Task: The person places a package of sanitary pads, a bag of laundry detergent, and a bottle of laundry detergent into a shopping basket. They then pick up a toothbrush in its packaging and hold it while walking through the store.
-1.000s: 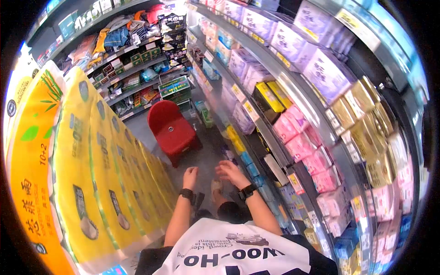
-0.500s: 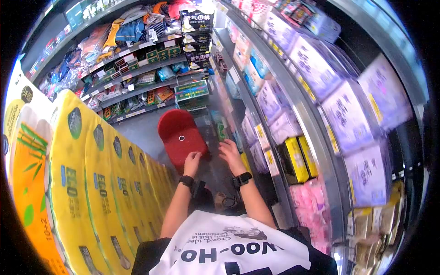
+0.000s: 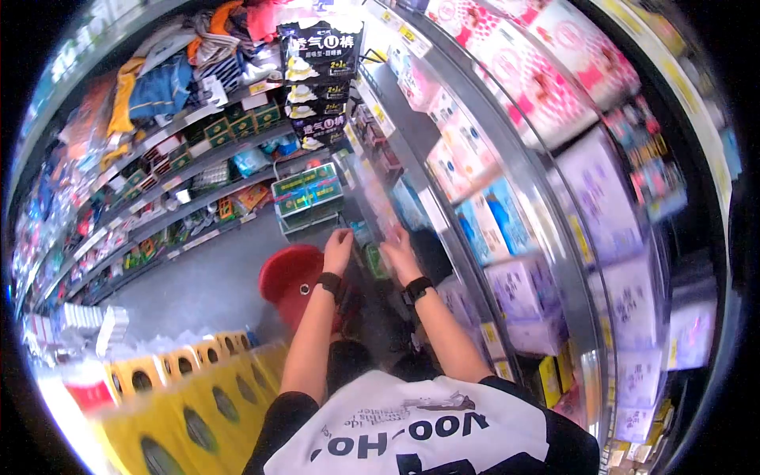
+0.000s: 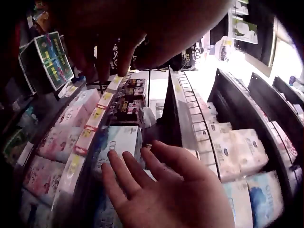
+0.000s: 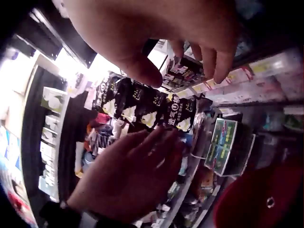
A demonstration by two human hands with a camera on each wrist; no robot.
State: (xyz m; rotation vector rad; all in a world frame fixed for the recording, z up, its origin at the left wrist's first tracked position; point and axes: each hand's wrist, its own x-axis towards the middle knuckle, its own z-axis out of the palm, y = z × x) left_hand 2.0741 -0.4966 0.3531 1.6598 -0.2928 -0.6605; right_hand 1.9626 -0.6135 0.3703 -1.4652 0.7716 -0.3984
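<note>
SHOP AISLE: Yellow bales of tissue [image 3: 182,396] crowd the left foreground and a red stool [image 3: 289,277] sits on the floor beyond them. A person in a white printed T-shirt lifts both arms toward the shelf [image 4: 190,118].

The left hand [image 3: 338,249] is raised with its fingers loose and slightly bent, holding nothing. Seen from its own wrist, it hangs above the price-tag rail [image 4: 90,128] without touching it. Just to its right, the right hand [image 3: 398,252] is spread wide and equally empty.

Taking a soft pack from a row this tight looks best done with both hands. They would come over the rail to the pack's two ends and close on its body rather than on loose film, clear of the neighbours.

The nearest goods are a pale blue pack [image 4: 121,137] lying on the shelf behind that rail. It sits right at the right hand's fingertips [image 4: 111,156] (whether skin meets wrapper cannot be told), and below and ahead of the left hand. Farther right, purple packs [image 3: 522,289] blur along the lower shelves.
</note>
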